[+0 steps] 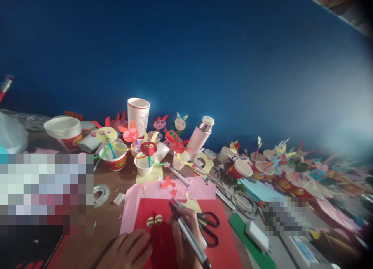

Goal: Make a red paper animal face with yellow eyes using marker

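Note:
A grey marker pen with black ends slants across my right hand, whose fingers are closed around it. My left hand lies flat at the lower left of a red sheet of paper, fingers loosely stretched. Just beyond its fingertips, two small yellow paper ovals with dark stripes lie side by side on the red sheet. Black-handled scissors rest right beside my right hand, their blades partly hidden by it. A pale yellow paper scrap lies under the scissors.
Pink paper with red cut-offs lies beneath and behind. A tape roll sits left. Paper cups with paper-faced figures, a tall cup stack and a pink thermos stand behind. A white charger lies right.

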`<state>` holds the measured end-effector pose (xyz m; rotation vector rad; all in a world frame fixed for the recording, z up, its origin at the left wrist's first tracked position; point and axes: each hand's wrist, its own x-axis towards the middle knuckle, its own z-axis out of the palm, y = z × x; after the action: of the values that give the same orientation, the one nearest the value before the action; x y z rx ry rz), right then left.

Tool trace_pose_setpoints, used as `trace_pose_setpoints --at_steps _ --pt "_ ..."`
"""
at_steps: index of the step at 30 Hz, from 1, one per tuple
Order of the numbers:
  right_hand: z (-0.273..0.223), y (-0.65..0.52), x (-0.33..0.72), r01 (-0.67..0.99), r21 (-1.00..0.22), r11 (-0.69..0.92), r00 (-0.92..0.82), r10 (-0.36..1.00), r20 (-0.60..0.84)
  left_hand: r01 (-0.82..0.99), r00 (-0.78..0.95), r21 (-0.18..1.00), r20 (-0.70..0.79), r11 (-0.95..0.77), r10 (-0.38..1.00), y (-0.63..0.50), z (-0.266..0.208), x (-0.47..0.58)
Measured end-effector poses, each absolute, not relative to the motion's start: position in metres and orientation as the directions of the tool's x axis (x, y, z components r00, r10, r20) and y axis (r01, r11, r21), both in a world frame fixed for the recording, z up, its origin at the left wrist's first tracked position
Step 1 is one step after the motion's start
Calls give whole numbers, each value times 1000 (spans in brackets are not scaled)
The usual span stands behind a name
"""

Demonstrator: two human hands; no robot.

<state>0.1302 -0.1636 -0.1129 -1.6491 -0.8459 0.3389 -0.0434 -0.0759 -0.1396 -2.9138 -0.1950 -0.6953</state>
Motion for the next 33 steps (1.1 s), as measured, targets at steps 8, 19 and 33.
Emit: trace_pose_setpoints --at_steps 8,19,33 --pt "-108 -182 155 682 -699 217 296 791 535 248 954 206 120 -946 276 -95 -128 -53" --pt "-110 -173 155 873 -208 442 -255 776 577 227 944 266 176 -937 279 -94 -112 -56" --pt "-91 -176 152 783 -541 307 65 824 562 242 947 176 173 -954 272 -97 -124 -54"
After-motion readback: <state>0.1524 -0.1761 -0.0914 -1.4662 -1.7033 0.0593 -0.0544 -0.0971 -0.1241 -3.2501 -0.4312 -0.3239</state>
